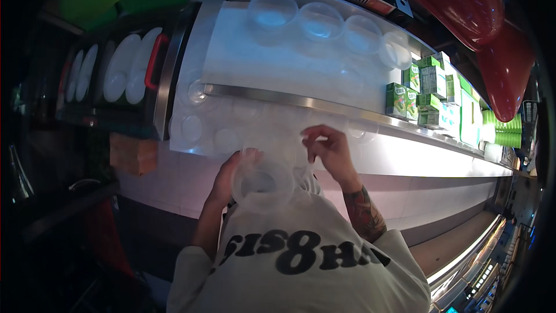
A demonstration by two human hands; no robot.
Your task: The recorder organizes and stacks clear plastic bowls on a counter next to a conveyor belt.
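Observation:
My left hand (228, 176) grips the side of a translucent plastic bowl (278, 182), held tilted close in front of my shirt. Its fingers show blurred through the clear plastic. To the right of the bowl, my right hand (328, 150) is raised with bent fingers; whether a thin clear piece is between them is too blurred to tell. Just beyond both hands, clear plastic containers or lids (191, 128) lie on the lower counter. Another clear round container (362, 129) stands beyond my right hand.
Several clear bowls (273, 11) line the back of the raised white shelf (243, 61), which has a metal front edge (304, 101). Green-and-white drink cartons (397, 100) and stacked green cups (506, 128) stand right. A red-handled unit (163, 95) is left, above a cardboard box (132, 154).

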